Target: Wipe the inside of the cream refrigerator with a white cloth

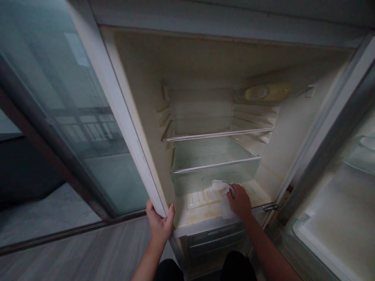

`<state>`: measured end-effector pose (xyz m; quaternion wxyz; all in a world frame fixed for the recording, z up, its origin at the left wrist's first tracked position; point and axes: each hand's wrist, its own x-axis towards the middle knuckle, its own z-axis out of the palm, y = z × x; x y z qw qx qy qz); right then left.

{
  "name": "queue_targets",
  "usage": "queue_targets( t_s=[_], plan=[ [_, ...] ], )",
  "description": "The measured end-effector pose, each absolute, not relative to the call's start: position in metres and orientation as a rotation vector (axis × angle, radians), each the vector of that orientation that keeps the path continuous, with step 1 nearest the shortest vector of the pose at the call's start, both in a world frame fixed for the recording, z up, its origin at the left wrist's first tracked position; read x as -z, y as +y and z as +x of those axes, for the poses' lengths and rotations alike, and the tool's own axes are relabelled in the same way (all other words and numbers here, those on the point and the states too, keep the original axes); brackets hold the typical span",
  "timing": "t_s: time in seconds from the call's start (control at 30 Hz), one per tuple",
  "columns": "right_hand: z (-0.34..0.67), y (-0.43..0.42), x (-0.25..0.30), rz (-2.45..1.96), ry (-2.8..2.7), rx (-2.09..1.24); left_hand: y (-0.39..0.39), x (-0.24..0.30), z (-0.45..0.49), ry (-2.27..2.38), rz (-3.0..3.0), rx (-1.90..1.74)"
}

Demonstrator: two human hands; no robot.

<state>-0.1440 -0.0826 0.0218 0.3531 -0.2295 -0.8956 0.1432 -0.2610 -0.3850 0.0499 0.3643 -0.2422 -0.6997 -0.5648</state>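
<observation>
Along the lower left front edge of the refrigerator, the left hand clasps the side wall, thumb inside, fingers outside. Right of middle at the front edge of the compartment floor, a crumpled white cloth runs front to back, far end pointing back-left, pinched in the right hand, whose forearm slants in from lower right.
</observation>
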Motion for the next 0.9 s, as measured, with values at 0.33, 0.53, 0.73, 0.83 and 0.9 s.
queue_targets(
  t_s=[0.33, 0.53, 0.73, 0.83, 0.9],
  plan=[
    [-0.155, -0.099, -0.030, -0.692, -2.329, -0.376, -0.384, -0.042, -0.264, -1.787, -0.635, 1.518],
    [-0.193, -0.148, -0.035, -0.592, -2.292, -0.682, -0.383, -0.047, -0.262, -1.801, -0.647, 1.499],
    [-0.200, -0.152, -0.032, -0.530, -1.869, -1.140, -0.384, -0.042, -0.264, -1.780, -0.664, 1.476],
    [-0.193, -0.143, -0.030, -0.558, -1.655, -1.382, -0.383, -0.042, -0.265, -1.793, -0.655, 1.467],
    [-0.190, -0.139, -0.029, -0.543, -1.591, -1.508, -0.384, -0.043, -0.264, -1.801, -0.659, 1.483]
  ],
)
